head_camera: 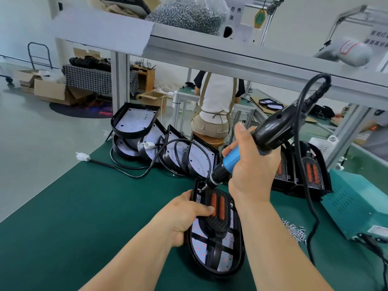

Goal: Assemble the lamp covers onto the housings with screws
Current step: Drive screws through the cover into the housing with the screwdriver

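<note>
Two forearms are reaching in from below toward the lamp housing [218, 257], which is lying flat on the green bench mat [84, 206], low and centre. It is looking like a rigid, glossy shell, probably light enough to skate under pressure, so the rim is the place to hold, away from the exposed LED board. The left hand [184, 217] is doing that: fingers wrapping the left rim, thumb pressing the cover [217, 208] down. The right hand [249, 164] is clenching the electric screwdriver [270, 131], its bit meeting the cover's far left corner. Loose screws [294, 229] are lying just right, with the trailing cable [308, 196] and teal power box [357, 206] crowding that side. Open mat is stretching left, its edge well apart.
</note>
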